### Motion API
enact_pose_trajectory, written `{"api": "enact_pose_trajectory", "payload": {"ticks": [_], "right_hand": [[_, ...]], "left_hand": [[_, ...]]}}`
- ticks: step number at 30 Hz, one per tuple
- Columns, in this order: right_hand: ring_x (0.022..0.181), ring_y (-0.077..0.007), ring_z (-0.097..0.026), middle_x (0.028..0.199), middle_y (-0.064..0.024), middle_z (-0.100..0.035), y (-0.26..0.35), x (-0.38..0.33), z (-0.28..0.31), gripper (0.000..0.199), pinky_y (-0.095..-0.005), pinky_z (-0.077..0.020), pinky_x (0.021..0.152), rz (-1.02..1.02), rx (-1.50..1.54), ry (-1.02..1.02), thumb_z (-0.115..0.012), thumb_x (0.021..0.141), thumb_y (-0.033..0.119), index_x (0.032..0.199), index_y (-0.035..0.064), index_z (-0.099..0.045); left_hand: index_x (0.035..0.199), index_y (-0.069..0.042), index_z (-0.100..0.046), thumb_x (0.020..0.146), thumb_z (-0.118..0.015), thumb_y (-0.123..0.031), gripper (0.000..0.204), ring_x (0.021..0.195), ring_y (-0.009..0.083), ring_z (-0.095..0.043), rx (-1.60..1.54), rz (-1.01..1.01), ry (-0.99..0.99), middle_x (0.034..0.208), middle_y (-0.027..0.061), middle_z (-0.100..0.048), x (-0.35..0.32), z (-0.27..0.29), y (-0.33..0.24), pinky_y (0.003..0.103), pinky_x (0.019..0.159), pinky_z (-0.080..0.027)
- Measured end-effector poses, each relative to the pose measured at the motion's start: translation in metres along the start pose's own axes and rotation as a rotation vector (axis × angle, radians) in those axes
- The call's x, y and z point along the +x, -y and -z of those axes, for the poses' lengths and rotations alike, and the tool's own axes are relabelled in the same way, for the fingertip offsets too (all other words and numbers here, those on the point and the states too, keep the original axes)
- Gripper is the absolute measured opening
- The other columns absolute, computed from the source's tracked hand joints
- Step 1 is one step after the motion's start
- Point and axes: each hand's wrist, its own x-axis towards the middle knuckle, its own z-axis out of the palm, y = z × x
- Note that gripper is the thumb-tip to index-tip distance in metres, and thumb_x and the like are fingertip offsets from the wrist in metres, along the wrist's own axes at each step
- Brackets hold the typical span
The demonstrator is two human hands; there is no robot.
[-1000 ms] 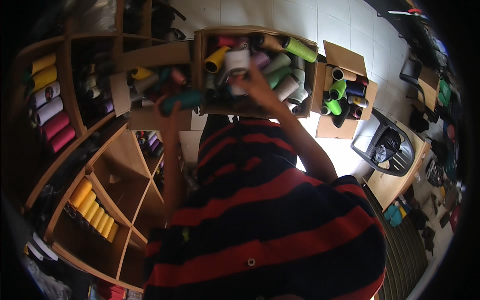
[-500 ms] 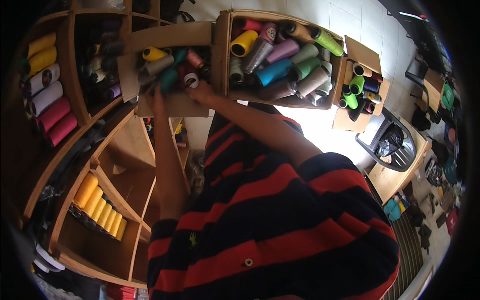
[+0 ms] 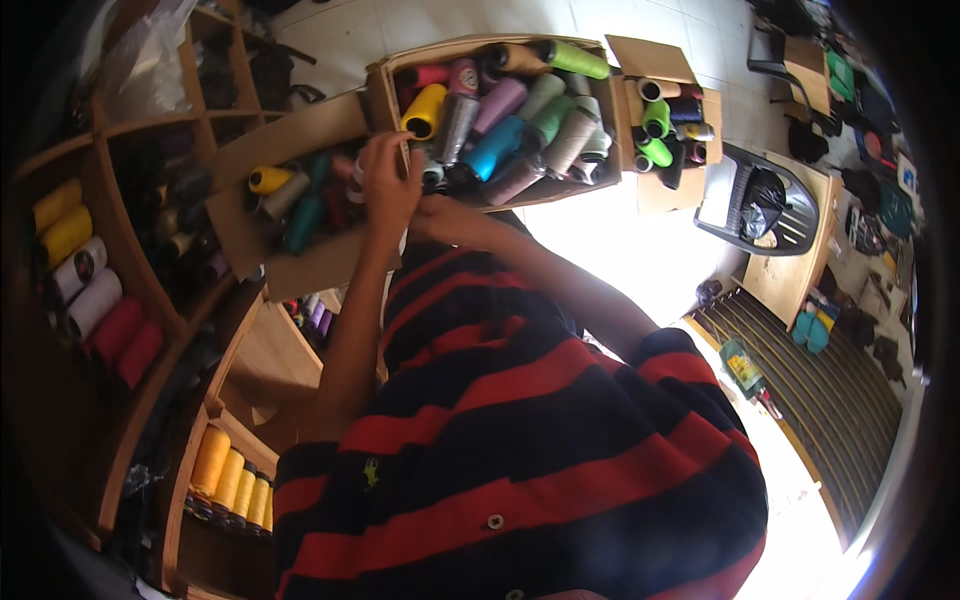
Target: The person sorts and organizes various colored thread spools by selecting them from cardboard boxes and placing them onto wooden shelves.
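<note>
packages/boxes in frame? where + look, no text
Large open brown cardboard box: top centre, full of mixed-colour thread cones.
Smaller open brown cardboard box: right of it, green and dark spools inside.
Flat brown cardboard tray: left, under the left hand, holding yellow, teal and dark cones.

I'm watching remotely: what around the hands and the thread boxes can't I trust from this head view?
- Right hand: hidden behind the left hand; its grip cannot be told.
- What the left hand holds: its palm faces away, so unclear.
- Spools in the left cardboard box: dark shadow; several colours unreadable.
- Small box of spools: too small, glare below it.
- Shelf cubbies: deep shadow hides contents.
</note>
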Motion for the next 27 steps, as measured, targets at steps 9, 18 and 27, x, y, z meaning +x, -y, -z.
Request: {"api": "enact_pose_trajectory", "payload": {"ticks": [9,18,27], "right_hand": [[0.128,-0.0357,-0.036,0.140,-0.0085,-0.037,0.003,-0.136,0.188,0.070,-0.0531,-0.0381,0.098,0.226,-1.202,-0.732,-0.076,0.068,0.015,0.131,0.0289,-0.049],[0.106,-0.0265,-0.056,0.109,-0.0016,-0.060,0.014,-0.058,0.252,0.064,-0.0475,-0.0433,0.079,0.400,-1.578,-0.162,-0.077,0.064,0.031,0.123,0.0216,-0.054],[0.086,-0.0315,-0.064,0.092,-0.0102,-0.066,0.016,-0.047,0.267,0.045,-0.0423,-0.0486,0.074,0.536,-1.223,-0.067,-0.075,0.061,0.017,0.102,0.0085,-0.061]], "left_hand": [[0.110,-0.002,-0.053,0.058,-0.083,-0.035,0.068,0.116,0.0453,-0.040,0.400,-0.251,0.467,0.134,0.0256,-0.036,-0.010,-0.093,-0.082,0.049,0.096,-0.039],[0.110,-0.006,-0.061,0.051,-0.083,-0.032,0.068,0.105,0.0412,-0.047,0.437,-0.028,0.439,0.128,0.0233,-0.041,-0.010,-0.094,-0.078,0.047,0.092,-0.040],[0.115,0.006,-0.052,0.058,-0.084,-0.037,0.079,0.111,0.0369,-0.053,-0.058,0.637,0.088,0.121,0.0269,-0.050,-0.046,-0.024,-0.069,0.043,0.094,-0.043]]}}
